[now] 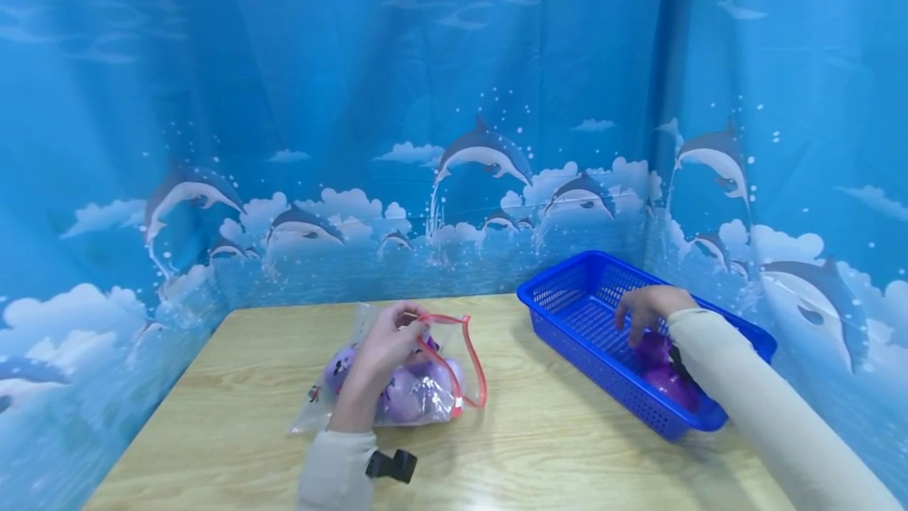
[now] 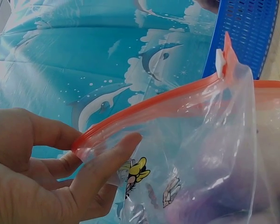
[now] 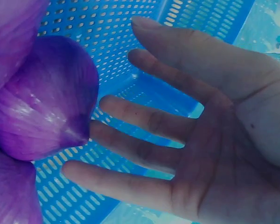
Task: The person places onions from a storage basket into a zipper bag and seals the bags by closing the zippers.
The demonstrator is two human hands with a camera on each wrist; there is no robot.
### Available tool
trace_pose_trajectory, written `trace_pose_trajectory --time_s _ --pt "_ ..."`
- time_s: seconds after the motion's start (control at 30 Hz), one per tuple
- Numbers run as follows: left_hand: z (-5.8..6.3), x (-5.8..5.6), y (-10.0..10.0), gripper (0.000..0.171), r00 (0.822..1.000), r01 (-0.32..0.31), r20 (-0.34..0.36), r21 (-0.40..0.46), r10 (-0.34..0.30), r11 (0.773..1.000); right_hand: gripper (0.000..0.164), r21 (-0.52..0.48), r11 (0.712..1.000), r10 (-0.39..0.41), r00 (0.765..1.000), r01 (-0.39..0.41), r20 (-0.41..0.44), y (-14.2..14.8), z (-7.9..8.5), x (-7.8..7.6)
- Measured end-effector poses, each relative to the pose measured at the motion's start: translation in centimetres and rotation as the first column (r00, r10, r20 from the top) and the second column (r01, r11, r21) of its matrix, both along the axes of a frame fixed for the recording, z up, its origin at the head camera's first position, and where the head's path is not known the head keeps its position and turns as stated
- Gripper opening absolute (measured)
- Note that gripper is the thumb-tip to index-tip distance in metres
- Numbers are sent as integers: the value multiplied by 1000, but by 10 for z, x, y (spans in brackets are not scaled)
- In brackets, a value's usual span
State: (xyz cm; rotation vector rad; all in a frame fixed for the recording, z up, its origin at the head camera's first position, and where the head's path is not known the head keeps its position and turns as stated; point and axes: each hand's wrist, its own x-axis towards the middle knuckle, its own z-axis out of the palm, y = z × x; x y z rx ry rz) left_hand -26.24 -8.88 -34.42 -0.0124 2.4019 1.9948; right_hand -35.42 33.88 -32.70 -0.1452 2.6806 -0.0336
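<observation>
While the left grip (image 1: 386, 341) pinches the red zip edge (image 2: 149, 106) of a clear plastic bag (image 1: 436, 404), the right grip (image 1: 653, 307) hangs over a blue basket (image 1: 603, 371) with its fingers spread and nothing held. The pinch takes the bag at one spot only, so I judge that the film could slip from it and the mouth sag flat; a tug on the loose side or the weight of the contents would cause that. On the right, a smooth, rounded skin could roll off straight fingertips if they met it off-centre.

The nearest purple onion (image 3: 46, 102) lies just beyond the right grip's fingertips (whether they touch it I cannot tell), with others like it close against its far side. They sit in the basket, whose perforated floor is below that grip. Pale purple round things (image 1: 402, 400) lie inside the bag, below and to both sides of the left grip. Beneath both grips is the wooden desk (image 1: 525, 448); beyond them hangs a dolphin curtain (image 1: 426, 61).
</observation>
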Motion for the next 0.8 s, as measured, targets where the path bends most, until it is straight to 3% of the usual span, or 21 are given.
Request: trace_pose_trajectory --time_s 0.33,0.53,0.8 --pt "-1 -1 0 17 1000 2 3 15 -2 1000 45 30 998 -63 998 63 9 6 -11 -12" --pt "0 -2 -1 17 1000 -3 2 3 3 1000 30 48 995 -92 996 92 3 10 -14 -15" --pt "2 -3 -2 18 1000 -22 22 -29 23 999 29 -6 993 -120 992 120 31 12 -20 -14"
